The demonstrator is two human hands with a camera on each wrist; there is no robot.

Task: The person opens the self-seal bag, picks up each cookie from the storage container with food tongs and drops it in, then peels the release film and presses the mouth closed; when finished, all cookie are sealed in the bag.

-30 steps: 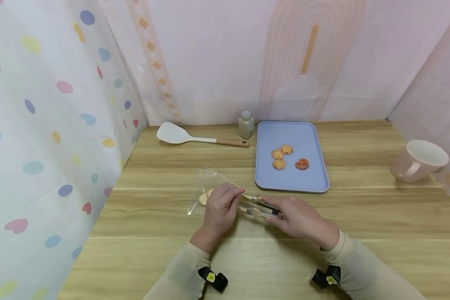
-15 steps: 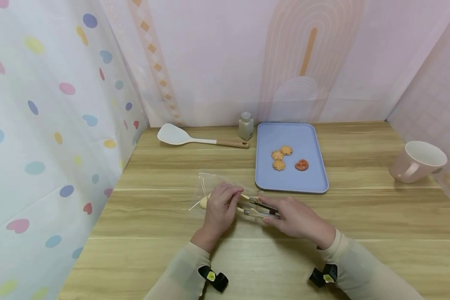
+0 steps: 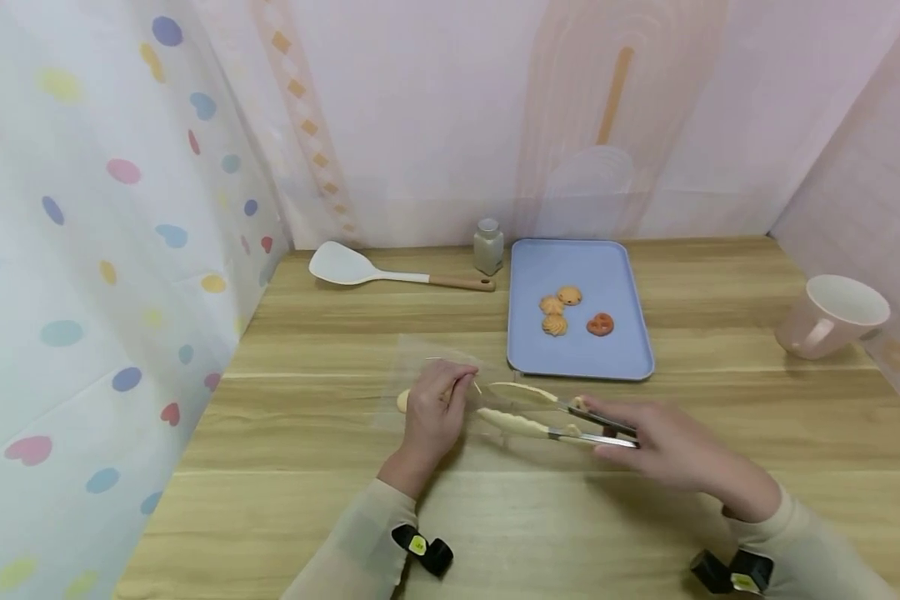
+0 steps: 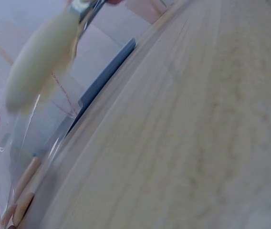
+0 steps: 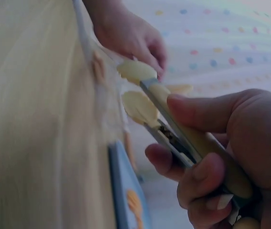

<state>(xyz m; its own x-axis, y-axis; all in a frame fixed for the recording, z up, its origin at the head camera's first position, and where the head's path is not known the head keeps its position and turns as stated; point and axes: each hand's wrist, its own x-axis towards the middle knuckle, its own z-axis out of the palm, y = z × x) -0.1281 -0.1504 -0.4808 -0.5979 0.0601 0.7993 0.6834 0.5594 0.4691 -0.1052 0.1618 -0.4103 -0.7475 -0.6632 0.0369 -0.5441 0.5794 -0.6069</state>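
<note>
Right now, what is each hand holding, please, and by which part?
Right hand: tongs, by the handles. Left hand: clear bag, by the end near the tongs.

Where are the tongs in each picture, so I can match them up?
Head: the tongs are below the middle, right of centre, in the right hand.
Left wrist: the tongs are at the upper left, blurry and only partly in the picture.
Right wrist: the tongs run from the middle toward the lower right.
Shared landmark: the blue tray, just an edge in the left wrist view and at the bottom in the right wrist view.
</note>
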